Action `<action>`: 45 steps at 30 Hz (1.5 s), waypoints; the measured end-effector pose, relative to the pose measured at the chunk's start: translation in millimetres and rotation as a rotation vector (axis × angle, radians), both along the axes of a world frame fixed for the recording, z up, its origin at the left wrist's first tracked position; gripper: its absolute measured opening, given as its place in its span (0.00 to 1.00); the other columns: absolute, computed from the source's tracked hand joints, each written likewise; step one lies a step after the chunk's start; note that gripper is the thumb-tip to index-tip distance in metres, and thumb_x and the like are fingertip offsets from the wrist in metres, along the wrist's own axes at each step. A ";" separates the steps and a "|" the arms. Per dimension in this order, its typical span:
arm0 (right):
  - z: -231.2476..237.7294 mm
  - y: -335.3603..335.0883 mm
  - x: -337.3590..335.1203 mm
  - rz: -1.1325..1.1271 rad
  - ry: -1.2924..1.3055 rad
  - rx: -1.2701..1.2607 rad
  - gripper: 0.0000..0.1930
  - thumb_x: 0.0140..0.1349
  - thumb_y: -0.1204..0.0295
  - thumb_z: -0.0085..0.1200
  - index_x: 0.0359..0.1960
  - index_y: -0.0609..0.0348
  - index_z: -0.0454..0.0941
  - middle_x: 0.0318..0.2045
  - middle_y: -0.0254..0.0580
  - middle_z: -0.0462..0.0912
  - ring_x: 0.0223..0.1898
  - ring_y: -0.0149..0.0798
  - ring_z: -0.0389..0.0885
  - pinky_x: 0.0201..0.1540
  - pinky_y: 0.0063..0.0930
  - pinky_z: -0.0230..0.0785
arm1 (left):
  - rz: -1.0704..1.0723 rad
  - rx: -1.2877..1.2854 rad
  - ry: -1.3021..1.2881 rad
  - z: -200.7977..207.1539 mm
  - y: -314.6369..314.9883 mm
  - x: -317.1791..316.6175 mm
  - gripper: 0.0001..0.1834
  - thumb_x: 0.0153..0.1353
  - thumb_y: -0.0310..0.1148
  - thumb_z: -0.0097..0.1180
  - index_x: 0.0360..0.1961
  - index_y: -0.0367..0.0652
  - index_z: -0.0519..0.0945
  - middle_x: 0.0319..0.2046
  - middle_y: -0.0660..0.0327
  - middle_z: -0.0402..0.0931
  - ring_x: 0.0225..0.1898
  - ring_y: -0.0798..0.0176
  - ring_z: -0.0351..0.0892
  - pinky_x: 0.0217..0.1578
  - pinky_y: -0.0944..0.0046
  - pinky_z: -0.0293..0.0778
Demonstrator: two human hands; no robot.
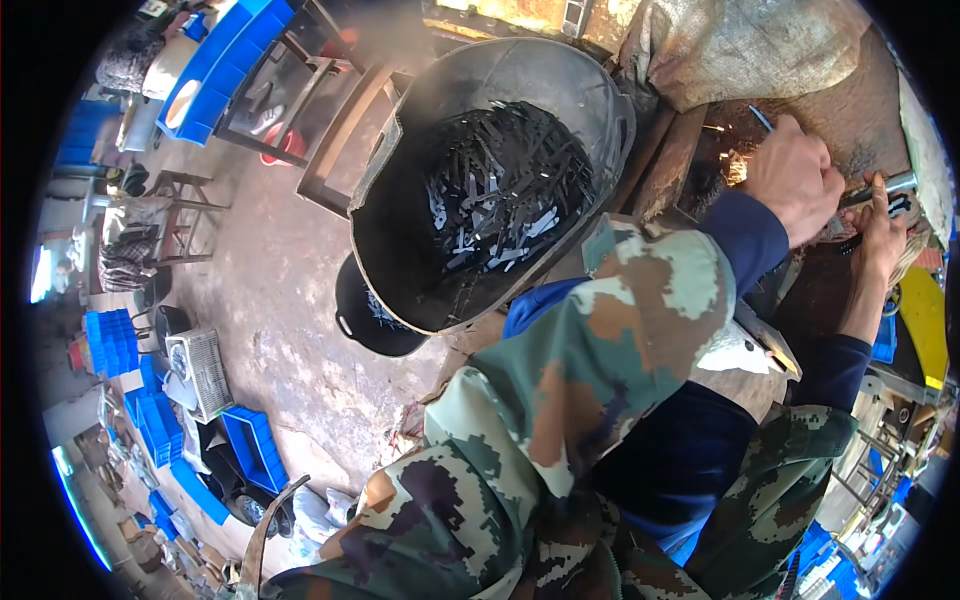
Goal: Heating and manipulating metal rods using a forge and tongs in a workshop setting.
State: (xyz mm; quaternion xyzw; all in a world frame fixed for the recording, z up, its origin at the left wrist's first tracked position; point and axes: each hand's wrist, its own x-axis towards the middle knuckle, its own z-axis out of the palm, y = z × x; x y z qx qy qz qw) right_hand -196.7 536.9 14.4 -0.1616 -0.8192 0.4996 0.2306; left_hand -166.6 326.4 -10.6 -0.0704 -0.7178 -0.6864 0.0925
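Note:
My left hand (795, 182) is closed in a fist over the dark, worn work surface. What it grips is hidden under the fingers. A thin blue stick-like piece (762, 118) shows just beyond its knuckles, and orange sparks (736, 166) glow beside it. To the right, my right hand (878, 235) has its thumb raised and fingers curled beside a shiny metal cylinder (900, 183). Small dark pieces (898, 204) show by its fingers; whether they are held is unclear. Left of my arms stands a large black tub (385, 240) with many dark flat metal strips (510, 180) inside.
A smaller black bucket (375, 335) sits under the tub's near-left side. A dirty woven sack (750, 50) lies beyond my hands. Blue crates (253, 447), a white basket (205, 375), and a wooden stool (185, 215) stand on the left. A yellow panel (918, 325) is at right.

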 end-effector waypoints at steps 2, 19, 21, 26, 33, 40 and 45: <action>4.8 2.5 1.5 -0.017 0.004 0.017 0.14 0.65 0.61 0.58 0.43 0.60 0.83 0.13 0.23 0.60 0.15 0.22 0.62 0.21 0.21 0.65 | 0.043 -0.048 0.075 9.0 -18.3 -2.8 0.10 0.53 0.36 0.58 0.30 0.41 0.84 0.36 0.44 0.76 0.41 0.45 0.78 0.45 0.51 0.74; -4.9 6.5 -4.4 -0.045 -0.033 0.070 0.20 0.63 0.51 0.58 0.46 0.51 0.84 0.16 0.30 0.70 0.19 0.24 0.73 0.26 0.21 0.66 | 0.363 -0.920 -0.339 -223.2 -369.0 18.2 0.27 0.57 0.45 0.59 0.49 0.32 0.80 0.44 0.44 0.81 0.48 0.48 0.80 0.52 0.59 0.73; -4.1 8.7 -4.6 -0.035 -0.034 0.096 0.19 0.63 0.51 0.58 0.46 0.51 0.84 0.15 0.30 0.70 0.19 0.24 0.74 0.26 0.22 0.66 | 0.401 -0.996 -0.300 -237.0 -370.9 18.8 0.29 0.57 0.47 0.58 0.50 0.32 0.78 0.46 0.43 0.80 0.50 0.44 0.79 0.53 0.57 0.72; -8.7 7.6 -9.1 -0.006 0.035 0.073 0.19 0.63 0.52 0.58 0.45 0.52 0.84 0.15 0.29 0.69 0.19 0.24 0.73 0.27 0.22 0.64 | 0.414 -1.070 -0.493 -242.9 -343.7 19.6 0.37 0.57 0.54 0.57 0.59 0.35 0.70 0.57 0.41 0.70 0.61 0.38 0.67 0.61 0.48 0.64; -7.2 6.3 -7.7 -0.002 0.007 0.077 0.20 0.63 0.52 0.58 0.44 0.55 0.84 0.15 0.28 0.67 0.19 0.24 0.73 0.25 0.21 0.63 | 0.409 -1.211 -0.664 -230.2 -320.4 10.5 0.41 0.56 0.60 0.55 0.60 0.38 0.70 0.58 0.43 0.70 0.62 0.40 0.66 0.62 0.44 0.61; -6.5 10.2 -2.8 -0.023 0.019 0.048 0.19 0.63 0.53 0.59 0.44 0.55 0.84 0.15 0.28 0.67 0.18 0.24 0.73 0.24 0.21 0.62 | 0.398 -1.166 -0.638 -233.8 -317.8 1.6 0.39 0.53 0.55 0.61 0.57 0.36 0.71 0.58 0.45 0.70 0.62 0.42 0.66 0.61 0.46 0.62; -3.7 -1.8 -8.5 0.002 -0.031 0.034 0.19 0.63 0.53 0.59 0.45 0.55 0.83 0.15 0.27 0.68 0.17 0.24 0.72 0.25 0.21 0.63 | 0.344 -1.033 -0.474 -263.1 -372.5 7.3 0.36 0.52 0.47 0.65 0.58 0.37 0.71 0.56 0.45 0.73 0.60 0.43 0.70 0.60 0.50 0.67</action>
